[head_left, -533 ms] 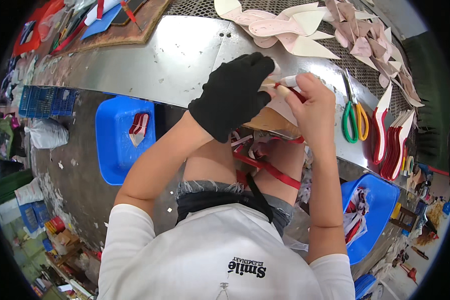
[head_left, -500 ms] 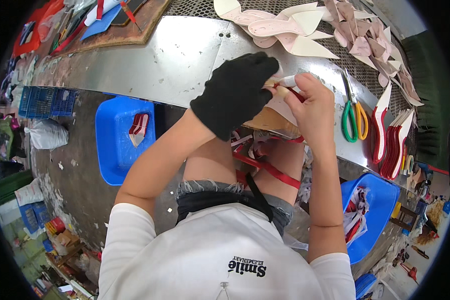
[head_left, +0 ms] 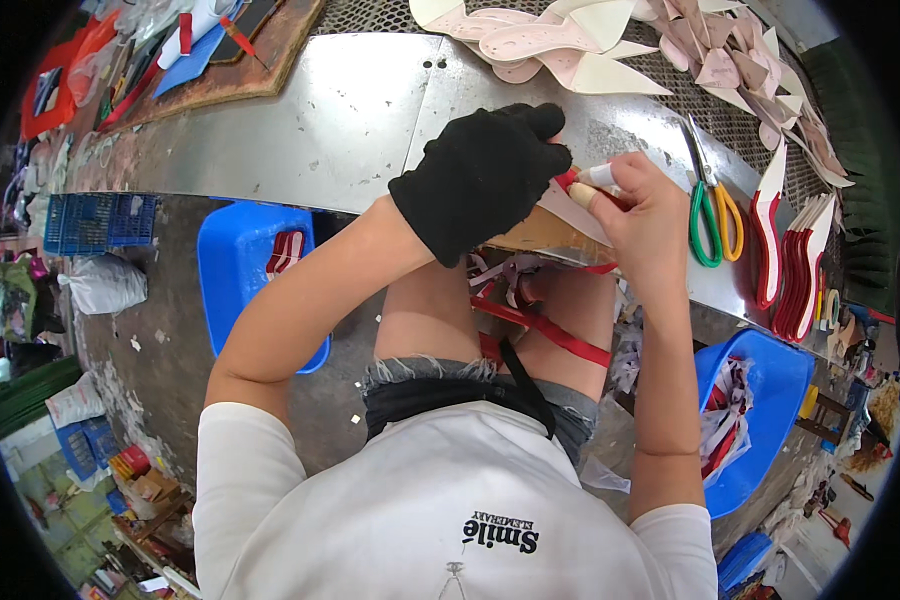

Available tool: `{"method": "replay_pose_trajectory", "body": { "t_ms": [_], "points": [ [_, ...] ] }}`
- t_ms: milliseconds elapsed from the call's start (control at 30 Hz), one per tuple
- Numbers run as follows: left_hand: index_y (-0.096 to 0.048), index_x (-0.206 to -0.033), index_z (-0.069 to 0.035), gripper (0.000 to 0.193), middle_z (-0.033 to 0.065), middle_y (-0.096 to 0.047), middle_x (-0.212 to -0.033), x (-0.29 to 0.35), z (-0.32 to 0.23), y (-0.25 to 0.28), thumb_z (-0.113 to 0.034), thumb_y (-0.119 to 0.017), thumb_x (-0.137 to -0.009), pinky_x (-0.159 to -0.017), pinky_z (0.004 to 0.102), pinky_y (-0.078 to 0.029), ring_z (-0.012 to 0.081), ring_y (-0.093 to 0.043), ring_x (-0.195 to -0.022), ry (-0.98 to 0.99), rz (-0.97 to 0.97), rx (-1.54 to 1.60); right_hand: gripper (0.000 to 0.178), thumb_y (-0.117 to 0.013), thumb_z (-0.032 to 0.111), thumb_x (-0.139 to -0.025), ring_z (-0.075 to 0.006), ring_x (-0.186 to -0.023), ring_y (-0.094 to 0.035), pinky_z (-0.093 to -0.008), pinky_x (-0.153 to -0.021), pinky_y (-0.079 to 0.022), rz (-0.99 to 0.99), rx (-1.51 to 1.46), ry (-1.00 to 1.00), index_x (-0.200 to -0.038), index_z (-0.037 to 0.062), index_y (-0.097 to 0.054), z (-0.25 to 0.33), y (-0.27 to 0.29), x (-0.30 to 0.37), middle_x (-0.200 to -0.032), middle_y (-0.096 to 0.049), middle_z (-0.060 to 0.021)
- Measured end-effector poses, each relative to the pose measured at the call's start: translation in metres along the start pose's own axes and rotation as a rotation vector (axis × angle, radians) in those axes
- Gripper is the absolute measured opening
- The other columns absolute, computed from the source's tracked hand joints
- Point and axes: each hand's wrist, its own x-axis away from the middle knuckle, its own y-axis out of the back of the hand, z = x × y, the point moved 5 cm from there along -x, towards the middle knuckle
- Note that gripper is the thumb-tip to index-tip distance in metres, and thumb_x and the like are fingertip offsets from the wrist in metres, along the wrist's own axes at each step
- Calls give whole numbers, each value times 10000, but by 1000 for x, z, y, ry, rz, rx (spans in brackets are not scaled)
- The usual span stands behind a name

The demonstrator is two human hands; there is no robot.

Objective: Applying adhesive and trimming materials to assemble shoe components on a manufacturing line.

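Observation:
My left hand (head_left: 480,175), in a black glove, is closed round a pale shoe insole (head_left: 573,214) above the bench's front edge. Most of the insole is hidden behind the glove and fingers. My right hand (head_left: 642,205) is bare except for white and tan coverings on the fingertips. It pinches a red strip (head_left: 567,179) at the insole's edge, close to the gloved fingers. Right of this hand lie scissors (head_left: 708,220) with one green and one orange handle. Beyond them are white insoles with red edging (head_left: 805,275), several stacked together and one apart.
Pale pink insoles (head_left: 555,45) are piled on the mesh at the back. A red ribbon (head_left: 550,335) crosses my lap. Blue tubs stand on both sides, the left tub (head_left: 232,265) with red-edged pieces, the right tub (head_left: 770,440) with scraps. A worn board (head_left: 270,75) lies back left.
My right hand has moved slightly right and down, away from the gloved hand. The red strip between them shows more plainly. The whole view has shifted a little.

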Motion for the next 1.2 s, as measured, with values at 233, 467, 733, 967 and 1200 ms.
{"method": "replay_pose_trajectory", "body": {
  "t_ms": [233,467,733,967,1200],
  "points": [
    [-651,-940,-116,273,122,-602,-1017,-10,2,-21,-107,-682,-669,-667,385,-524,295,-623,-858,-27,77,-73,126,-649,23,-694,-378,-802,-579,-443,-679,-454,22,415,50,-787,-16,-573,13,-11,2,-797,-562,-159],
    [-651,-882,-111,225,98,-577,-878,-19,-6,-22,-113,-673,-658,-673,379,-513,287,-598,-817,-159,-51,-95,123,-638,40,-719,-293,-657,-628,-407,-607,-484,261,175,-243,-808,-32,-589,-3,5,-10,-686,-611,-131],
    [-611,-836,-76,218,79,-563,-786,-17,-8,-31,-76,-685,-631,-648,385,-486,280,-578,-794,-86,44,109,148,-710,59,-691,-197,-596,-590,-332,-588,-468,290,57,-160,-810,-20,-670,-12,34,-5,-675,-601,-112],
    [-601,-868,-89,233,62,-565,-783,-13,-9,-30,-93,-690,-653,-621,372,-481,269,-575,-771,-92,27,62,163,-709,48,-702,-203,-632,-569,-279,-591,-432,132,208,129,-791,-29,-596,-4,31,16,-731,-536,-98],
    [-630,-842,-94,180,61,-586,-786,-13,-12,-27,-85,-658,-664,-644,356,-509,251,-593,-825,-93,86,34,179,-710,69,-720,-213,-607,-568,-298,-584,-444,76,248,28,-832,-26,-607,22,36,8,-719,-592,-118]
  ]
}}
